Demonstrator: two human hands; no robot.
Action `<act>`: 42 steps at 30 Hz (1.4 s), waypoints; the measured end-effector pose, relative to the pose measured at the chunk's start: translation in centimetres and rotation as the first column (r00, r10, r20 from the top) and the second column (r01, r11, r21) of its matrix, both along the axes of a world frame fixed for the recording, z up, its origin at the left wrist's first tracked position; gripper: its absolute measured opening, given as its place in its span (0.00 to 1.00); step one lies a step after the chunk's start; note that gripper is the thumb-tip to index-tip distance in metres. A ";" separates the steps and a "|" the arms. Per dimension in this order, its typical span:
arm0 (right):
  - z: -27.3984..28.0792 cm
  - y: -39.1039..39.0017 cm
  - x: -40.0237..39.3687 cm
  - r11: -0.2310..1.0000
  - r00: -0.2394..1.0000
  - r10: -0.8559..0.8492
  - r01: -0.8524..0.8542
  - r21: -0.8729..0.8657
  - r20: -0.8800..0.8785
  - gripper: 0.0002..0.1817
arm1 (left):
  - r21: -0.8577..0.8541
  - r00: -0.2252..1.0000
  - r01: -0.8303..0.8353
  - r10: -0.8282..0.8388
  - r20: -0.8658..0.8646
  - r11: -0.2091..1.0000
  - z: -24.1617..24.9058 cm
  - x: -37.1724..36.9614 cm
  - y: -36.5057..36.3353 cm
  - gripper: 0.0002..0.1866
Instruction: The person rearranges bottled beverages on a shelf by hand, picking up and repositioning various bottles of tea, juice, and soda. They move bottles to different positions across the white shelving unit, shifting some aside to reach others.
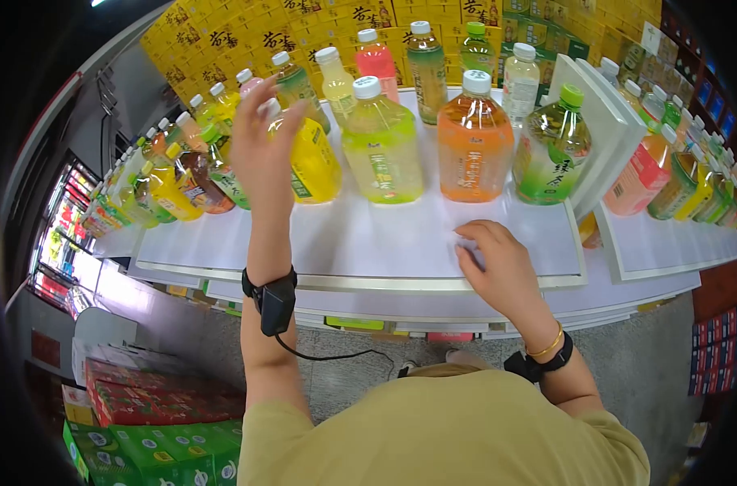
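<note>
My left hand (260,154) is raised over the shelf with its fingers apart. It overlaps a bottle of yellow drink (313,166), hiding part of its left side. Near the front edge of the white shelf (368,251), my right hand (499,266) hovers with fingers loosely bent and nothing in them. Just behind that hand stand a bottle of orange drink (474,150) and a green tea bottle (553,150). Between my two hands, farther back, is a pale yellow-green drink bottle (380,154). All these bottles stand upright with their caps on.
A second row holds a pink drink bottle (375,65) and a dark green-labelled bottle (426,73). A white divider (607,134) rises at the right. More bottles (174,182) line the left. Stacked yellow cartons (247,40) back the shelf; green cartons (158,454) sit lower left.
</note>
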State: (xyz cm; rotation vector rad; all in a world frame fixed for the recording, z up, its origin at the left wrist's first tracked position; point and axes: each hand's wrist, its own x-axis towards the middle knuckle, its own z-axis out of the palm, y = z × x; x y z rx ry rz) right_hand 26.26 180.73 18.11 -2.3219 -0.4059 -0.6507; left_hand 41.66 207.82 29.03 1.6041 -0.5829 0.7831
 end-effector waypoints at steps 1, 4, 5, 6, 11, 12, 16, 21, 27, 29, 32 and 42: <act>0.0 0.1 0.0 1.000 1.000 -0.007 0.007 -0.012 0.005 0.13 | 0.026 0.985 -0.172 0.171 0.040 0.985 0.0 0.0 1.2 0.33; 0.0 0.4 0.1 0.995 0.998 -0.011 0.017 -0.095 0.063 0.13 | 0.118 0.928 -0.371 0.364 0.076 0.921 -0.9 1.1 3.1 0.40; -0.1 0.4 0.1 0.996 0.998 -0.005 0.011 -0.093 0.063 0.13 | 0.217 0.937 -0.349 0.338 0.086 0.912 -1.7 1.9 3.2 0.44; -0.1 0.5 0.1 0.992 0.997 -0.013 0.023 -0.125 0.075 0.13 | 0.313 0.946 -0.324 0.311 0.093 0.893 -2.4 2.3 3.2 0.48; -0.2 0.6 0.0 0.987 0.996 -0.031 0.044 -0.158 0.088 0.13 | 0.375 0.929 -0.370 0.346 0.133 0.850 -3.3 2.3 2.9 0.53; -0.3 0.6 0.0 0.985 0.996 -0.030 0.044 -0.165 0.089 0.13 | 0.383 0.928 -0.368 0.357 0.104 0.847 -3.1 1.8 2.6 0.53; -0.2 0.6 0.1 0.982 0.996 -0.031 0.047 -0.181 0.089 0.13 | 0.379 0.941 -0.337 0.301 0.151 0.862 -3.4 1.9 2.1 0.53; 0.0 0.5 -0.1 0.984 0.997 -0.026 0.040 -0.173 0.078 0.12 | 0.380 0.931 -0.364 0.337 0.139 0.850 -3.4 1.0 1.1 0.52; -0.2 0.5 0.2 0.986 0.996 -0.009 0.024 -0.166 0.094 0.12 | 0.376 0.935 -0.354 0.327 0.135 0.856 -3.8 1.3 1.3 0.53; -0.2 0.6 0.2 0.988 0.995 0.003 0.012 -0.155 0.095 0.12 | 0.369 0.935 -0.354 0.326 0.137 0.860 -3.8 1.2 1.3 0.53; -0.1 0.6 0.1 0.988 0.996 0.000 0.014 -0.156 0.090 0.12 | 0.410 0.921 -0.388 0.334 0.198 0.826 -3.6 0.7 2.4 0.53; 0.1 0.7 0.0 0.986 0.997 -0.019 0.032 -0.161 0.081 0.12 | 0.304 0.695 -0.715 0.686 0.215 0.630 -4.7 4.6 12.4 0.56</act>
